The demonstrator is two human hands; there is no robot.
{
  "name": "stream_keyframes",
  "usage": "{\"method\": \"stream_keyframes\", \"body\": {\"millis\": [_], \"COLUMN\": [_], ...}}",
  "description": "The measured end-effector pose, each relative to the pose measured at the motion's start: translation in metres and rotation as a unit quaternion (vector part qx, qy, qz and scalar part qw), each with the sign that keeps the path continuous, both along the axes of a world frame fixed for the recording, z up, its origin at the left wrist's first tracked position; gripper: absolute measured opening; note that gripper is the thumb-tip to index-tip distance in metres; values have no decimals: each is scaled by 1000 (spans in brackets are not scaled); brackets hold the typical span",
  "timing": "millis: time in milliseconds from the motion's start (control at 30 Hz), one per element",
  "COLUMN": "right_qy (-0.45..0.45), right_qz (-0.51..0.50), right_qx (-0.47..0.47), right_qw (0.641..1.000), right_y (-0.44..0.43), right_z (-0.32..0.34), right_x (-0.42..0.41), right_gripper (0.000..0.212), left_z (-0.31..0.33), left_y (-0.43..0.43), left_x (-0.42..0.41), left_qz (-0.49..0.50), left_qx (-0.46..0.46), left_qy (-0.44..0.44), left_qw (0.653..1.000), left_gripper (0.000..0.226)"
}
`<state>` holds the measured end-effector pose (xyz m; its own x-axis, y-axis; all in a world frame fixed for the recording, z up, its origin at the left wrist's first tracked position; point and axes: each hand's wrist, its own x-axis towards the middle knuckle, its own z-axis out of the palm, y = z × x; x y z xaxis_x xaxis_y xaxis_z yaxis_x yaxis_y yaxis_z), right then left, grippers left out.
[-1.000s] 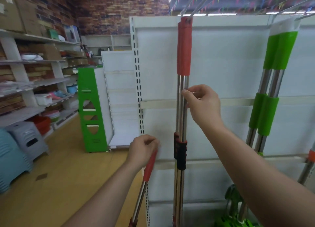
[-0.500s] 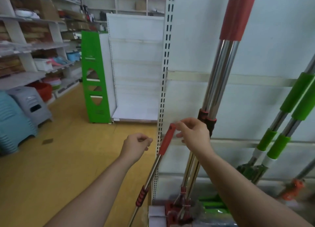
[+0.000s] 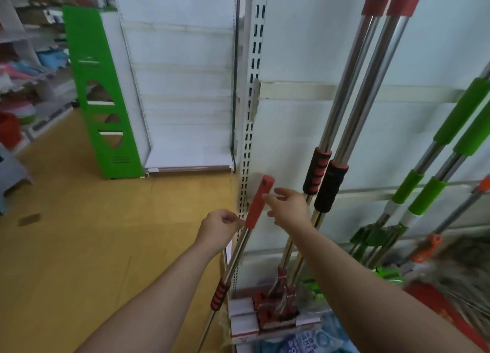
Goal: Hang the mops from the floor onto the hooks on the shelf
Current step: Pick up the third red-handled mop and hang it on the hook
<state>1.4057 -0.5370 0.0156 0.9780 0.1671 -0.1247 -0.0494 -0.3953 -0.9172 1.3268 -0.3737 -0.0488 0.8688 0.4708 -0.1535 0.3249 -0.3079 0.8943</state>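
Red mops (image 3: 344,151) two hung, one loose (image 3: 258,202), green mops (image 3: 434,172) two

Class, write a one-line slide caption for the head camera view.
Right hand reaches for the red grip of a leaning mop beside the left hand, two red-handled mops already hanging.

The hung red mops (image 3: 352,92) run off the top edge; lower-right clutter (image 3: 456,281) blurs, perhaps bristles.
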Motion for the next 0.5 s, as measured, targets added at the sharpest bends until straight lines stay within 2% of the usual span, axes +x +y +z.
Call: {"method": "stream_keyframes", "body": {"millis": [133, 300, 500], "right_qy": [0, 12, 23], "right_qz": [3, 12, 20], "right_qx": [-4, -24, -13], "right_qw": [1000, 1000, 999], "right_y": [10, 17, 26], "right_z": [0, -2, -3], "right_x": [3, 2, -2], "right_gripper": [56, 41, 37], "left_z": [-16, -30, -40], "left_y": [4, 5, 9], "left_x": [10, 18, 17], "left_qz": [-28, -42, -68], "left_qx": [-17, -35, -64], "left_qy": [10, 46, 44], "left_qw": [999, 997, 995], "left_gripper": [12, 36, 28]}}
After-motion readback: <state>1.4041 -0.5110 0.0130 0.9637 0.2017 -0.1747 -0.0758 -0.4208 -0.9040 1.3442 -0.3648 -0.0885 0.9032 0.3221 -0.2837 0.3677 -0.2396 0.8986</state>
